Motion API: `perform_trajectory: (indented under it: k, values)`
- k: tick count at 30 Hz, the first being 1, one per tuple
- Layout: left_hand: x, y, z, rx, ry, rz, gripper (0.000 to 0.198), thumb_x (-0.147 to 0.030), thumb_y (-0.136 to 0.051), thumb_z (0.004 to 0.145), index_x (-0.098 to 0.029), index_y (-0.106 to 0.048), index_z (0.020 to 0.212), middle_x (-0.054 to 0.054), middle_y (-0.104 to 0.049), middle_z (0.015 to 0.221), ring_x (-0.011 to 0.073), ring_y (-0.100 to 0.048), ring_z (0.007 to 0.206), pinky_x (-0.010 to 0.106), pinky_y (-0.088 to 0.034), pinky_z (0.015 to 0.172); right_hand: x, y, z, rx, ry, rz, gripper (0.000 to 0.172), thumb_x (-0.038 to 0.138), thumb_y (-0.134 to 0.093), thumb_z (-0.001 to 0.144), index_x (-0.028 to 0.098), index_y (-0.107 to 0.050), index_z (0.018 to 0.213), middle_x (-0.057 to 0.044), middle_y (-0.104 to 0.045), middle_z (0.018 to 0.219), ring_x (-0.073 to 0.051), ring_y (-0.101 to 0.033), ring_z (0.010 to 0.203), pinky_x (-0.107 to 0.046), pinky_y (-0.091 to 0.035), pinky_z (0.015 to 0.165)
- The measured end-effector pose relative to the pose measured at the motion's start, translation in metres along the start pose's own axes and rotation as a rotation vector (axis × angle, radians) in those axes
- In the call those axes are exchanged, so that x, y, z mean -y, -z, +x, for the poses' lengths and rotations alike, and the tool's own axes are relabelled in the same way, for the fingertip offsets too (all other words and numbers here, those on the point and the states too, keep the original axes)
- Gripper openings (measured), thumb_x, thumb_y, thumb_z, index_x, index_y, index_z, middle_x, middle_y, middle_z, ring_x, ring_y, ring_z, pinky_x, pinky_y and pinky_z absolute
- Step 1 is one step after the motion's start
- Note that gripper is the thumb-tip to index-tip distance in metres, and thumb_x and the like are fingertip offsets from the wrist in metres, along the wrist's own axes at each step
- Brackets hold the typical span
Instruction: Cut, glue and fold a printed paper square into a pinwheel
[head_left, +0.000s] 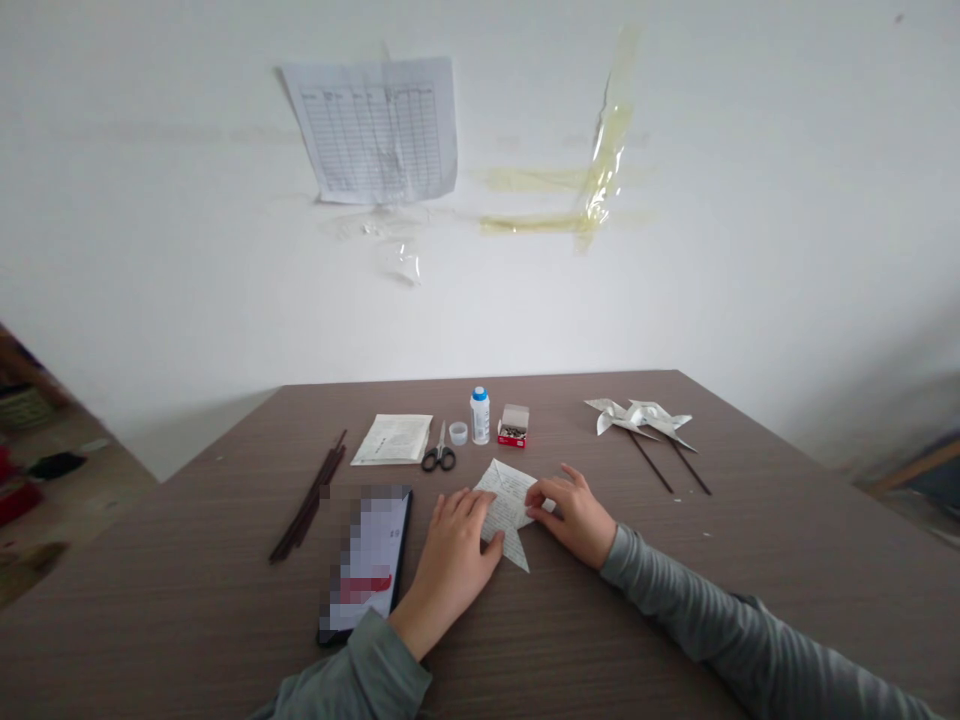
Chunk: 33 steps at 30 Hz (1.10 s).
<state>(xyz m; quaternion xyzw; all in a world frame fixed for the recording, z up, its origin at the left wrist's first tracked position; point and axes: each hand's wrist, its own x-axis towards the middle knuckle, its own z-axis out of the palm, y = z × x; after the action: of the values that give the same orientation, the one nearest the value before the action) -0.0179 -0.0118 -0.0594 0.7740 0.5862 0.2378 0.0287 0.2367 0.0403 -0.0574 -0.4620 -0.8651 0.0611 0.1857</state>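
A printed sheet of paper (pixel 512 495), cut and folded to a pointed shape, lies on the table in front of me. My left hand (pixel 454 550) rests on its left side, fingers stretched out and thumb apart, holding it flat. At the paper's right corner, my right hand (pixel 574 515) has thumb and index finger pinched together on the edge. Just behind the paper are a small red box of metal pins (pixel 513 428), a white bottle with a blue cap (pixel 480 416), a small clear cup (pixel 458 433) and black-handled scissors (pixel 439 455).
A stack of printed paper (pixel 392 440) lies left of the scissors. Dark sticks (pixel 309 503) and a phone (pixel 375 560) are at the left. Two paper pinwheels on sticks (pixel 643 418) lie at the right. A wall (pixel 525 310) stands behind the table (pixel 750 560).
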Motion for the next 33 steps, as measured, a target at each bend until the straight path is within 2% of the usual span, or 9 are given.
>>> perform_trajectory:
  k: [4, 8, 14, 18, 24, 27, 30, 33]
  values:
    - [-0.002, 0.001, 0.001, 0.016, -0.003, -0.013, 0.056, -0.007, -0.087, 0.103, -0.027, -0.091, 0.155, 0.015, -0.094, 0.157, 0.0456, -0.086, 0.155, 0.076, -0.062, 0.146, -0.002, -0.001, -0.002, -0.051, 0.052, -0.008, 0.019, 0.031, -0.079, 0.122, 0.040, -0.095, 0.122, -0.008, -0.101, 0.119, -0.039, -0.097, 0.114, -0.082, -0.056, 0.148]
    - [-0.003, 0.000, 0.001, 0.022, -0.001, -0.004, 0.058, -0.008, -0.087, 0.103, -0.031, -0.093, 0.156, 0.013, -0.094, 0.161, 0.0455, -0.084, 0.158, 0.074, -0.062, 0.147, -0.009, -0.008, -0.003, -0.058, 0.063, 0.000, 0.020, 0.031, -0.082, 0.122, 0.042, -0.098, 0.121, -0.007, -0.101, 0.121, -0.040, -0.096, 0.119, -0.082, -0.052, 0.151]
    - [-0.005, 0.003, 0.003, 0.087, -0.014, -0.026, 0.057, -0.006, -0.080, 0.107, -0.029, -0.093, 0.157, 0.015, -0.092, 0.165, 0.0424, -0.083, 0.162, 0.079, -0.056, 0.151, -0.017, -0.018, -0.003, -0.137, 0.128, 0.006, 0.016, 0.030, -0.087, 0.119, 0.041, -0.100, 0.118, -0.002, -0.099, 0.110, -0.034, -0.091, 0.110, -0.080, -0.054, 0.147]
    - [-0.008, 0.006, 0.003, 0.094, -0.010, -0.014, 0.057, -0.006, -0.080, 0.108, -0.032, -0.096, 0.155, 0.014, -0.092, 0.165, 0.0431, -0.083, 0.162, 0.078, -0.056, 0.151, -0.018, -0.019, -0.003, -0.096, 0.096, 0.000, 0.018, 0.028, -0.085, 0.120, 0.038, -0.100, 0.120, -0.004, -0.098, 0.113, -0.036, -0.089, 0.112, -0.081, -0.050, 0.148]
    - [-0.010, 0.006, 0.004, 0.112, -0.018, 0.017, 0.058, -0.004, -0.081, 0.108, -0.032, -0.095, 0.157, 0.015, -0.090, 0.166, 0.0427, -0.081, 0.163, 0.080, -0.056, 0.150, -0.019, -0.019, -0.002, -0.082, 0.097, 0.006, 0.022, 0.028, -0.085, 0.120, 0.043, -0.101, 0.122, -0.002, -0.097, 0.113, -0.037, -0.090, 0.115, -0.083, -0.048, 0.150]
    - [-0.009, 0.003, 0.004, 0.085, -0.024, 0.024, 0.059, -0.004, -0.083, 0.105, -0.036, -0.098, 0.152, 0.013, -0.091, 0.163, 0.0445, -0.083, 0.160, 0.081, -0.059, 0.147, -0.018, -0.019, -0.003, -0.071, 0.078, -0.002, 0.021, 0.027, -0.086, 0.120, 0.041, -0.101, 0.121, -0.003, -0.097, 0.114, -0.038, -0.090, 0.116, -0.084, -0.047, 0.152]
    - [-0.008, 0.002, 0.005, 0.057, -0.034, 0.023, 0.058, -0.003, -0.084, 0.102, -0.038, -0.101, 0.146, 0.011, -0.092, 0.160, 0.0480, -0.084, 0.157, 0.083, -0.061, 0.145, -0.018, -0.020, -0.004, -0.121, 0.111, 0.001, 0.020, 0.027, -0.085, 0.121, 0.038, -0.101, 0.120, -0.003, -0.096, 0.110, -0.035, -0.089, 0.113, -0.081, -0.049, 0.150]
    - [-0.011, 0.007, 0.006, 0.099, -0.023, 0.025, 0.058, -0.004, -0.083, 0.104, -0.039, -0.100, 0.148, 0.010, -0.091, 0.163, 0.0483, -0.082, 0.160, 0.083, -0.058, 0.148, -0.017, -0.020, -0.005, -0.184, 0.137, -0.007, 0.021, 0.029, -0.084, 0.121, 0.039, -0.101, 0.117, -0.001, -0.094, 0.105, -0.032, -0.087, 0.107, -0.076, -0.052, 0.149]
